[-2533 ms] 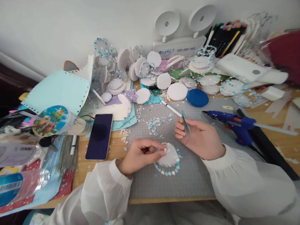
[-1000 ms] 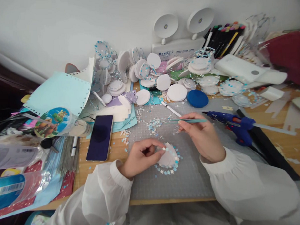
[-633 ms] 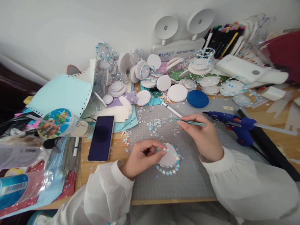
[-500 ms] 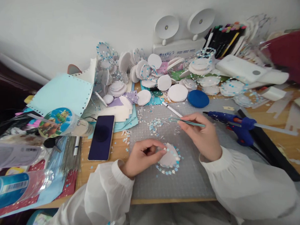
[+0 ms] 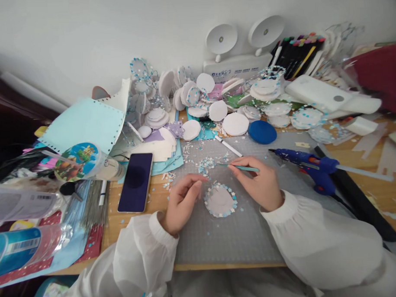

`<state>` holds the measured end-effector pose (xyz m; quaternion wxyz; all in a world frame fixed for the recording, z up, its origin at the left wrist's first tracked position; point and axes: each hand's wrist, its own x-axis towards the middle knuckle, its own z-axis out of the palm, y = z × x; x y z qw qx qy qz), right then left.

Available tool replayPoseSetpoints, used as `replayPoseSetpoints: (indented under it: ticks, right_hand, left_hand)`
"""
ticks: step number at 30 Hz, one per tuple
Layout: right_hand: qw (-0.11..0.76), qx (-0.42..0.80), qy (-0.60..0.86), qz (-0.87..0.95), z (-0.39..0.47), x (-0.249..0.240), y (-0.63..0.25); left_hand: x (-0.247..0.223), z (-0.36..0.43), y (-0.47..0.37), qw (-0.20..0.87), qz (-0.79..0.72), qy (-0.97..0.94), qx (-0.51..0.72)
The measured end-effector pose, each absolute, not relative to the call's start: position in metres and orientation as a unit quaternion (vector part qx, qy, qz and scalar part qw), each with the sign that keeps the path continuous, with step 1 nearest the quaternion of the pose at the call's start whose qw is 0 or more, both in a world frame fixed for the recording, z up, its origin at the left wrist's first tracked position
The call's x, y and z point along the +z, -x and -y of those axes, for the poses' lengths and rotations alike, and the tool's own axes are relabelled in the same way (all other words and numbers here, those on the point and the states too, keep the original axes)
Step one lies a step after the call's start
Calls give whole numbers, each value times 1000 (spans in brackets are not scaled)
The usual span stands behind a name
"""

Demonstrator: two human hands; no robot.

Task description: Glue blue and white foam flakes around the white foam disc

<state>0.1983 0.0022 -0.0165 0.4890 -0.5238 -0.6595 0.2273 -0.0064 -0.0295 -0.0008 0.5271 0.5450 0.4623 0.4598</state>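
Note:
My right hand [image 5: 259, 183] pinches teal tweezers [image 5: 246, 168], their tips pointing left toward a loose heap of tiny white and blue stars [image 5: 207, 164]. Just left of a white disc [image 5: 220, 200], my left hand [image 5: 183, 201] hovers with index finger and thumb apart and the other fingers curled; nothing shows in it. Small white and blue stars ring the edge of the disc, which lies flat on the grey cutting mat [image 5: 221, 245]. A white pen [image 5: 228, 146] rests on the mat beyond my right hand.
A blue glue gun [image 5: 310, 162] lies at the right, beside a black bar [image 5: 358, 199]. At the left are a phone [image 5: 135, 182] and a lidded plastic cup [image 5: 78, 161]. Behind stand piled white discs [image 5: 235, 123], a blue round lid [image 5: 262, 132] and a twin-headed lamp [image 5: 237, 69].
My left hand has let go of the disc's edge and drawn back to the left. My right hand has moved left and down with the tweezers, toward the stars.

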Motion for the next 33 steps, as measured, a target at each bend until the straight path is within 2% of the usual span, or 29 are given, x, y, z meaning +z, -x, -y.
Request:
replayPoseSetpoints:
  ticks: [5, 13, 18, 23, 33]
  right_hand:
    - [476, 224, 520, 673, -4, -16, -197]
    - [518, 222, 512, 648, 0, -12, -199]
    - [515, 237, 510, 646, -2, -15, -199]
    - [523, 251, 480, 658, 0, -16, -198]
    - [472, 248, 393, 749, 7, -13, -191]
  left_hand:
    - [-1, 30, 6, 511, -468, -565, 447]
    - [-2, 34, 6, 571, -420, -590, 387]
    - [-2, 31, 5, 573, -450, -525, 441]
    - [1, 22, 6, 638, -415, -393, 516]
    - [7, 15, 9, 671, -417, -281, 546]
